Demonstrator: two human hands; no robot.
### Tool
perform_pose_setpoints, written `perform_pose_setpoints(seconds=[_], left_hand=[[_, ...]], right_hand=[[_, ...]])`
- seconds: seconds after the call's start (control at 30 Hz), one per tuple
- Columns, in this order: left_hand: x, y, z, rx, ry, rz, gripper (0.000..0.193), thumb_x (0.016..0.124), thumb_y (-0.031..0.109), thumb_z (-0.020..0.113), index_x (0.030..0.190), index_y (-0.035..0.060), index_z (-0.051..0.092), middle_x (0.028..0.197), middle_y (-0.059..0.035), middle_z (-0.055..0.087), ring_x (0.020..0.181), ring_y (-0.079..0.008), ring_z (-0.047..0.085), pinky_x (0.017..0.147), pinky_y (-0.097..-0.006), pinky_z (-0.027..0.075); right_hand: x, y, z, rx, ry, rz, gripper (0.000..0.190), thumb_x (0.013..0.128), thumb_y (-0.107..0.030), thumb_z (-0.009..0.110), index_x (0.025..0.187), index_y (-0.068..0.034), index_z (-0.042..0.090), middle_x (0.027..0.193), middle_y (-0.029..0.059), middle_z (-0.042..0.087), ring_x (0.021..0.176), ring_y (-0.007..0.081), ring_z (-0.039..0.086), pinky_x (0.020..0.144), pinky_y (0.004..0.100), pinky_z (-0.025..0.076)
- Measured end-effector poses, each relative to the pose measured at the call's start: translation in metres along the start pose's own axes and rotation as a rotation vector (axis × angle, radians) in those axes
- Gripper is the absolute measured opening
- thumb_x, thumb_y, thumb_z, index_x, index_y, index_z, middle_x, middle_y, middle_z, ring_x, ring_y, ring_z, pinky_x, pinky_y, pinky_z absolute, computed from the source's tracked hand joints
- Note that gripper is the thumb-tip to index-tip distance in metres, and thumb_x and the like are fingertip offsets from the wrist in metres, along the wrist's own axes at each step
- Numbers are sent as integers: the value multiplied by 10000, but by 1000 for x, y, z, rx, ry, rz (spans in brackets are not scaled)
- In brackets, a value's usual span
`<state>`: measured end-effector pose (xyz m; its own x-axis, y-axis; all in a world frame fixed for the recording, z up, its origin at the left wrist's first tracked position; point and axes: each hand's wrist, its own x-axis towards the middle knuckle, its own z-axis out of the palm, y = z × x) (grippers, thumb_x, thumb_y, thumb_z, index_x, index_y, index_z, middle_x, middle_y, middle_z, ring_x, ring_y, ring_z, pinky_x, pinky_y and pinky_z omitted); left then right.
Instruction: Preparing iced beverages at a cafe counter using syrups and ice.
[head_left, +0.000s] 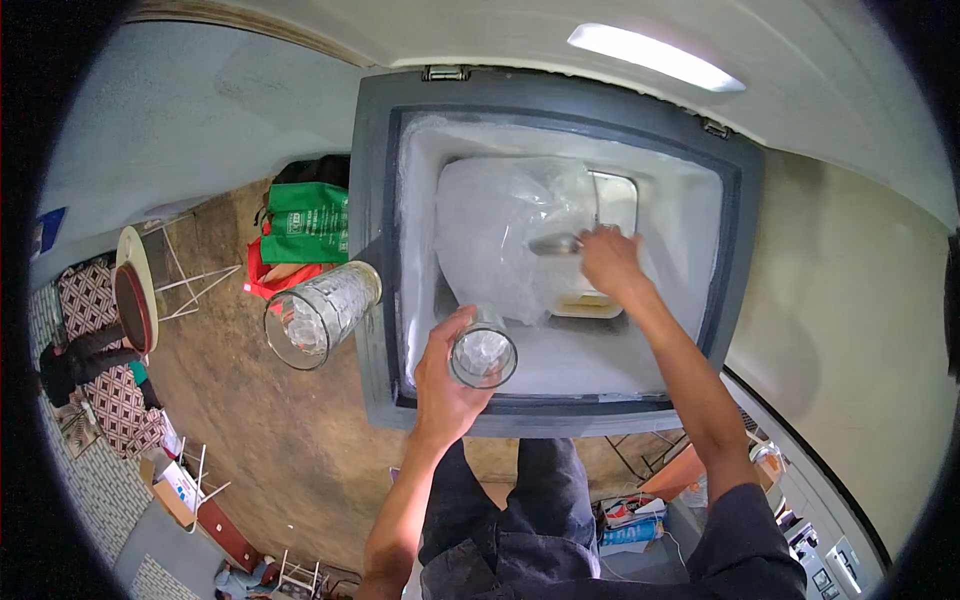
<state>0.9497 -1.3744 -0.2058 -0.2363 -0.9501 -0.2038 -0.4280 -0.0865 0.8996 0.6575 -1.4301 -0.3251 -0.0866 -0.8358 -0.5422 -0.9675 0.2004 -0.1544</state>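
Observation:
My left hand (446, 386) is wrapped around a clear glass (484, 356) with ice in it, above the front inner edge of an open chest freezer (551, 422). My right hand (611, 261) grips the handle of a metal scoop (553, 244) over a clear plastic bag of ice (487, 225). Whether the scoop carries ice cannot be told. Partly hidden by the bag and my right hand, a pale rectangular container (619, 196) lies on the freezer's floor. A second, taller glass (322, 315) of ice appears at the freezer's left rim.
Left of the freezer, a green bag (306, 223) and a red bag (281, 277) rest on the floor. A round-topped stool (136, 289) stands farther left. The raised freezer lid (525, 34) is at the back. Two people (82, 360) are partly visible at the far left and bottom left.

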Motion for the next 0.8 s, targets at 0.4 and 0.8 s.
perform_pose_setpoints(seconds=[0.4, 0.8], left_hand=[[-13, -4, -12, -17, 38, 10, 782, 699, -51, 907, 1371, 12, 512, 1435, -186, 610, 1309, -302, 625, 1107, -407, 505], [22, -15, 4, 174, 18, -31, 717, 731, -35, 863, 1370, 34, 545, 1320, -182, 667, 1229, -321, 667, 1033, -392, 529]], right_hand=[[14, -6, 114, -268, -446, -574, 627, 1004, -473, 485, 1570, -206, 445, 1657, 151, 404, 1509, 360, 409, 1193, 664, 306], [-51, 56, -20, 504, -149, 71, 366, 945, -287, 493, 1061, -89, 778, 1084, 208, 754, 1015, 430, 697, 924, 491, 526]])
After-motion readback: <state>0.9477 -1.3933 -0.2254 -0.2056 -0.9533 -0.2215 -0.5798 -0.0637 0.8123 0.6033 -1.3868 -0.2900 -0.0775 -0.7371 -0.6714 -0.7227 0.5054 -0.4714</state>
